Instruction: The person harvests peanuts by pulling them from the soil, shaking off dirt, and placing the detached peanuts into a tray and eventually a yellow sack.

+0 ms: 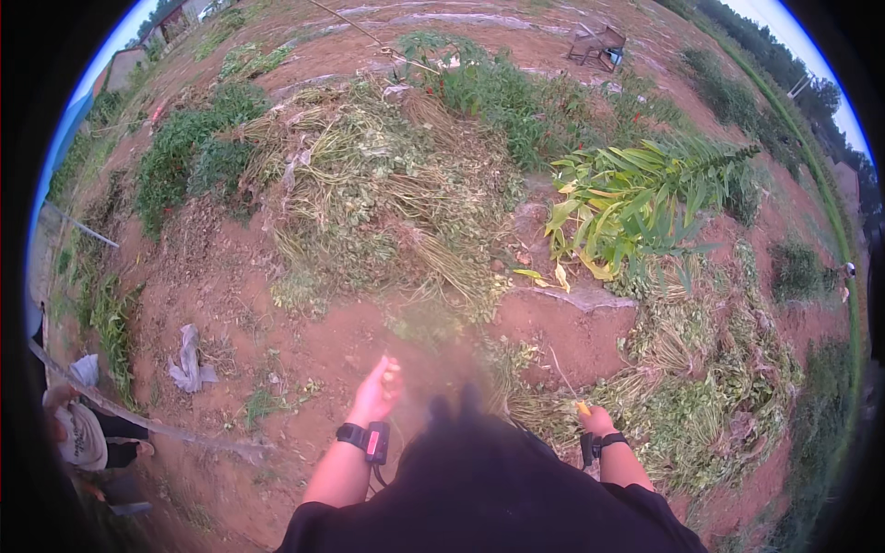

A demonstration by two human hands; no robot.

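My left hand point(379, 388) is held over bare reddish soil, with its fingers curled in. I see nothing sticking out of it, and I cannot tell whether something small is inside. In my right hand point(599, 420) is a tool with a yellow-orange handle point(583, 408) and a thin, slightly curved shaft point(563, 368) pointing away from me. That tool is above the near edge of a heap of pulled leafy plants point(705, 387) on the right. Ahead of both hands lies a larger heap of wilting uprooted plants point(387, 180), with bundled stems and roots.
A cut leafy stalk point(643, 193) with yellowing leaves lies ahead right. Pepper-like bushes point(484, 83) grow beyond the heap. Crumpled plastic film point(190, 363) is on the soil at left. A person point(90, 432) is at the far left, near a long pole point(159, 425). A metal-framed chair point(598, 47) stands farther off.
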